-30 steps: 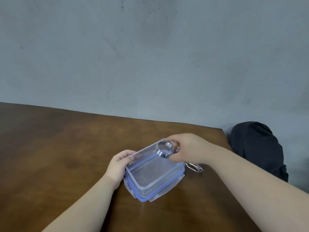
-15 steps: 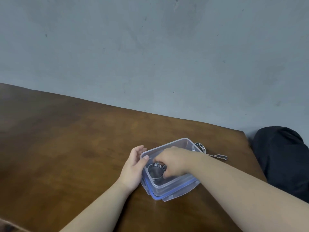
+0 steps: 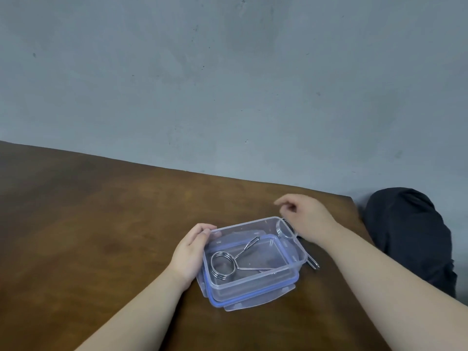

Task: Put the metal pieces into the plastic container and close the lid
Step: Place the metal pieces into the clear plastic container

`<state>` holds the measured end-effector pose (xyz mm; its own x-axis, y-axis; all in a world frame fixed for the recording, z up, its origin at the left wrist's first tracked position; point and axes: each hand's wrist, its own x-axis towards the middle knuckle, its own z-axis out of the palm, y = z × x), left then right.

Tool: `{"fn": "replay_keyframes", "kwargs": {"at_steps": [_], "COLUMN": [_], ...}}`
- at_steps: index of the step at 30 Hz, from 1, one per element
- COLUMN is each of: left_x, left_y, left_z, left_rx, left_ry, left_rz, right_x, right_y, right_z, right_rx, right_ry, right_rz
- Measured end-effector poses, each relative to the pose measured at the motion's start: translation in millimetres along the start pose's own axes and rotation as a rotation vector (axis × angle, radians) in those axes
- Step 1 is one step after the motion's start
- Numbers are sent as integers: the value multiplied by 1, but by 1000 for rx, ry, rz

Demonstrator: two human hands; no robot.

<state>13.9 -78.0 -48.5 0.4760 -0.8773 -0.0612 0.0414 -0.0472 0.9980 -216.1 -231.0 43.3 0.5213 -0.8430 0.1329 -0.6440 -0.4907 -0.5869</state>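
Note:
A clear plastic container (image 3: 293, 268) stands on the brown table, resting on its blue-rimmed lid (image 3: 253, 301). Inside it lies one metal spring clip (image 3: 224, 264), a coiled ring with two long arms. A second metal clip (image 3: 312, 263) lies on the table just behind the container's right side, partly seen through the wall. My left hand (image 3: 190, 252) grips the container's left wall. My right hand (image 3: 307, 215) hovers beyond the far right corner, fingers loosely curled and holding nothing.
The wooden table (image 3: 101, 224) ends at a right edge near my right arm. A dark bag or cloth (image 3: 410, 236) sits past that edge. A grey wall rises behind the table.
My right hand set the first clip down in the container, let go and pulled out toward the far right corner. The left hand kept its hold.

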Motion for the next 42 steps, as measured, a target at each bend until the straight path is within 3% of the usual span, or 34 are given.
{"fn": "replay_keyframes", "kwargs": {"at_steps": [4, 9, 13, 19, 23, 25, 31, 36, 42], "left_x": [0, -4, -5, -1, 1, 2, -1, -1, 2], "left_y": [0, -1, -3, -6, -6, -6, -3, -3, -4], "left_z": [1, 1, 1, 1, 1, 2, 2, 0, -2], "left_rx": [-24, -32, -11, 21, 43, 38, 83, 105, 108], "left_ry": [34, -21, -29, -14, 7, 15, 23, 16, -2], "left_rz": [-13, 33, 60, 42, 39, 40, 83, 87, 88], "right_x": [3, -5, -5, -6, -2, 0, -12, -8, -13], "right_y": [48, 62, 64, 77, 36, 1, -72, -64, -49], "right_z": [-2, 4, 9, -8, -37, -44, -11, 34, 51], "right_rx": [-99, -157, -319, -110, 132, 180, -260, -487, -478], "right_ry": [-158, -324, -308, -287, -113, -133, -507, -594, -596], "right_rz": [192, 182, 172, 336, 140, 0, -334, -407, -396]}}
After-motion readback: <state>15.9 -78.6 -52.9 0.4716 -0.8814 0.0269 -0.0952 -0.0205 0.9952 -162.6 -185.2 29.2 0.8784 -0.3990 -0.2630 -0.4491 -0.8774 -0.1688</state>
